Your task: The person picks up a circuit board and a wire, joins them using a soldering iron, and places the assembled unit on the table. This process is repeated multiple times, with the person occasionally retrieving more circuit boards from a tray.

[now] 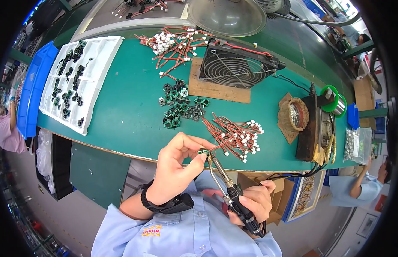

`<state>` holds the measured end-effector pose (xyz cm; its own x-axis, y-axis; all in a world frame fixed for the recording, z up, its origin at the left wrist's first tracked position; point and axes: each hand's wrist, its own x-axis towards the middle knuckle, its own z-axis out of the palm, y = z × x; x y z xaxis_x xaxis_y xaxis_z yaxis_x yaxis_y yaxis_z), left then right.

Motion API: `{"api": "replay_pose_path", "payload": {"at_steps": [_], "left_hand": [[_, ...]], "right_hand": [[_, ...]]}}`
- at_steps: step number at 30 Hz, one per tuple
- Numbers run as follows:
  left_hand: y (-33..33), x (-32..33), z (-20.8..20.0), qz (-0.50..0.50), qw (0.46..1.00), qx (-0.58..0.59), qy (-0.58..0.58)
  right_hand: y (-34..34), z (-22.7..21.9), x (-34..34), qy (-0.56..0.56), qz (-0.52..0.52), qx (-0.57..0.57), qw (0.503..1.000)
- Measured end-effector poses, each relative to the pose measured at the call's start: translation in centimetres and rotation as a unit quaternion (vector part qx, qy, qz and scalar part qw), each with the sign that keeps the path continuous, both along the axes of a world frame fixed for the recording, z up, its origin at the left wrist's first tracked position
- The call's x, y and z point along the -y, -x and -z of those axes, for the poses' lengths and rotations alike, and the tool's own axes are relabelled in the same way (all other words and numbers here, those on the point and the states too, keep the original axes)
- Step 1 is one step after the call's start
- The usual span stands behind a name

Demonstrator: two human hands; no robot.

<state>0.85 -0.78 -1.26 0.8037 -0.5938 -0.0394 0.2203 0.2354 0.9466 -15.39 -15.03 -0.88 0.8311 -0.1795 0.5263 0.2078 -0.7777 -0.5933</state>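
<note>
My left hand (176, 165) pinches a small green circuit board (202, 151) between thumb and fingertips, just off the table's front edge. My right hand (258, 200) grips the black handle of a soldering iron (235, 195), which has a thin metal solder-feed tube (214, 179) alongside it. The iron's tip meets the board, or comes very close to it; the exact contact is too small to tell. Just beyond my hands lies a bunch of red and black wires with white connectors (235, 136). A heap of small green and black boards (176, 107) sits farther back.
A black fan (237, 68) stands on a wooden board (203, 88). To the right are an ash-filled bowl (298, 115), a dark metal box (308, 128) and a solder spool (339, 106). A white tray (89, 81) of small parts and a blue bin (34, 94) lie left.
</note>
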Motion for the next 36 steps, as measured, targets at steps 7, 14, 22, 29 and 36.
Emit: {"api": "replay_pose_path", "payload": {"at_steps": [7,14,22,29,36], "left_hand": [[-0.01,-0.23,-0.1,0.026,1.0,-0.008,-0.009],[0.08,-0.21,-0.39,0.029,0.999,-0.02,-0.018],[0.17,-0.11,-0.26,0.027,0.999,-0.016,-0.016],[0.13,-0.09,-0.51,0.027,0.999,-0.009,-0.015],[0.07,0.12,-0.73,0.026,0.999,-0.046,0.001]], "right_hand": [[0.08,-0.23,-0.01,0.002,0.002,-0.008,1.0],[0.2,-0.58,0.01,-0.033,-0.001,-0.021,0.999],[0.48,-0.53,0.08,-0.039,-0.005,-0.022,0.999],[0.42,-0.54,0.05,-0.031,-0.003,-0.021,0.999],[0.33,-0.58,-0.13,-0.018,0.004,-0.02,1.0]]}}
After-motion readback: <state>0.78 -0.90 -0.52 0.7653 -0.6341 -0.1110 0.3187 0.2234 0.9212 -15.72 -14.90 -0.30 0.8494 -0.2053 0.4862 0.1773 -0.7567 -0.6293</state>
